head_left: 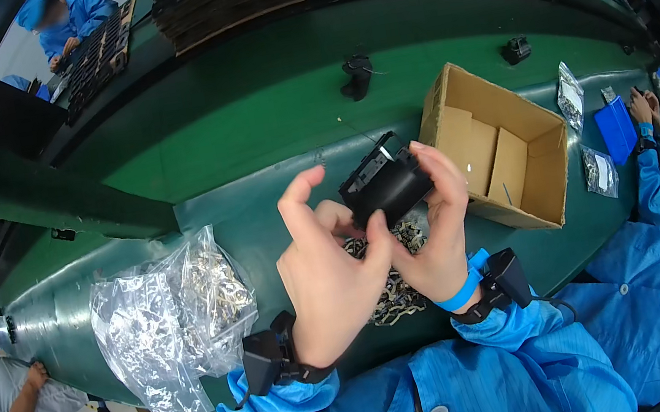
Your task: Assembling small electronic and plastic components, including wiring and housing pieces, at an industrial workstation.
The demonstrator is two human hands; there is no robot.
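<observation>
Between my hands, above the workbench, I have a black plastic housing (389, 190) with a rounded side and an open, ribbed top side. A thin wire sticks up from it. My left hand (322, 254) grips its left end, thumb underneath and index finger raised away. My right hand (439, 228) holds its right end, fingers on the top edge and thumb low. Beneath the hands lies a pile of small metal parts (400, 302), partly hidden by them. Left of the pile are clear plastic bags (171, 315), with more small metal pieces inside.
An open cardboard box (513, 106) stands right of my hands. Black parts (358, 78) sit on the green surface behind. Small filled bags (571, 97) and a blue tray (616, 131) lie farther right, beside a co-worker's hands (643, 108). Stacked cardboard (231, 3) stands at the back.
</observation>
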